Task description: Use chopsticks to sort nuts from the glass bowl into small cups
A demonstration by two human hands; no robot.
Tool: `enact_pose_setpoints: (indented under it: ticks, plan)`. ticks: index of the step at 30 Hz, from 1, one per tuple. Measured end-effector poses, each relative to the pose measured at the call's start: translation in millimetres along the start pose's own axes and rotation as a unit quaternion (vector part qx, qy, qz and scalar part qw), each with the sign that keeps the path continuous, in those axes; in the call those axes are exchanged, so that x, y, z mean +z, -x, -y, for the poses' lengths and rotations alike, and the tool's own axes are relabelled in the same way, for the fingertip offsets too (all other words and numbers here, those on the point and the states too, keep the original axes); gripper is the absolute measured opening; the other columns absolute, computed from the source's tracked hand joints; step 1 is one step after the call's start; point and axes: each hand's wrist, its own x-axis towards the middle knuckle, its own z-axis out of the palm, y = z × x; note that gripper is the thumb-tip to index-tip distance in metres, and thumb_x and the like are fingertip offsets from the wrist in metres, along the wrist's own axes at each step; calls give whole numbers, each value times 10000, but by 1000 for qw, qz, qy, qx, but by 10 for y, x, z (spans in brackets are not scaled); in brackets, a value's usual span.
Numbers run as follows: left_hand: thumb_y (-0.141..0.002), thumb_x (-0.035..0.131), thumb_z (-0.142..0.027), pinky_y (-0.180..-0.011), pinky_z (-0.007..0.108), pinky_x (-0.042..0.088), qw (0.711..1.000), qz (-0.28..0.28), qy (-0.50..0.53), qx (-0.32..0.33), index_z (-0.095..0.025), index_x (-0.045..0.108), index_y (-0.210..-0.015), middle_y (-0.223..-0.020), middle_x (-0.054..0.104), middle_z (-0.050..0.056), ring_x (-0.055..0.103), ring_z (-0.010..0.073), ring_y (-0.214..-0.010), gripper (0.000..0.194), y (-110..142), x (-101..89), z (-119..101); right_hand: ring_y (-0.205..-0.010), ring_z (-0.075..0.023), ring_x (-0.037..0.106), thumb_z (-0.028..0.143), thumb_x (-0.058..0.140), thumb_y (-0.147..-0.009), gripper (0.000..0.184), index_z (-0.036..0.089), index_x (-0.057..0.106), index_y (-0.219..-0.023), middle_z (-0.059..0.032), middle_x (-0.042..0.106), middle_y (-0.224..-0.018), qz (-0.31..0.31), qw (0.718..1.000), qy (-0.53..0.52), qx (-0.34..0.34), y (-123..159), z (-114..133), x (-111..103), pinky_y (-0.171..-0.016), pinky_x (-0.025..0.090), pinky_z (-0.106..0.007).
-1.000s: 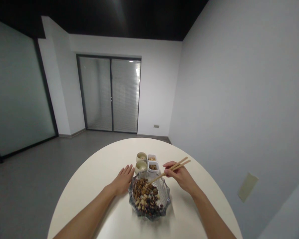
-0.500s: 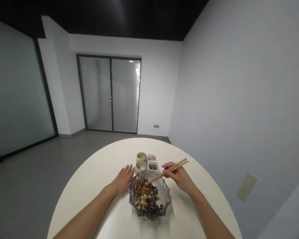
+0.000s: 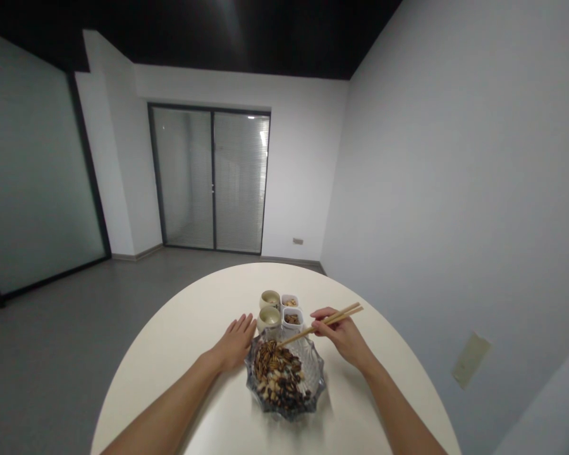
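A right hand (image 3: 341, 335) pinches a pair of slim light-wood chopsticks (image 3: 325, 323) in a narrow grip between thumb and fingers, the tips angled down over a scalloped clear cut-glass bowl (image 3: 318, 373). Nothing shows between the tips, and whether they touch the food cannot be told. The bowl holds a mound of brown pecan halves (image 3: 268, 357), pale peanuts (image 3: 265, 384) and dark nut pieces (image 3: 291, 395). The left hand (image 3: 236, 342) lies open, palm down and fingers spread, just beside the bowl on a round off-white table (image 3: 171, 392). Past the bowl, close to the fingertips of both hands, stand two round cream-coloured cups (image 3: 269, 318) and two small square white tubs (image 3: 292, 319) holding nuts. Behind the table, a grey floor (image 3: 52, 354) runs to a black-framed glass double door (image 3: 211, 180) with blinds, set in a white wall (image 3: 303, 158).
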Motion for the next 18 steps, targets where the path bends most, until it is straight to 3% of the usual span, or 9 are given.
enact_pose_setpoints:
  ticks: [7, 10, 18]
  plan:
    - [-970, 308, -392, -1132, 447, 132, 1000, 4, 16, -7, -81, 207, -1491, -1547, 104, 148, 59, 295, -1417, 615, 39, -82, -40, -667, -169, 656, 424, 762, -719, 291, 177, 693, -855, -23, 666, -719, -78, 995, -31, -57, -175, 92, -34, -653, 579, -311]
    - [-957, 320, -342, -1132, 446, 135, 1000, 12, 9, -3, -85, 199, -1493, -1548, 104, 140, 57, 287, -1417, 606, 50, -115, -52, -671, -170, 650, 426, 756, -726, 285, 181, 694, -858, -26, 668, -724, -94, 992, -31, -80, -327, 112, 19, -662, 574, -317]
    - [-924, 352, -272, -1133, 449, 121, 1000, 13, 19, -5, -88, 198, -1493, -1549, 88, 136, 38, 286, -1417, 618, 45, -116, -44, -740, -199, 644, 407, 663, -814, 241, 184, 699, -898, -63, 702, -828, -111, 980, 90, -142, -693, 74, 305, -664, 522, -305]
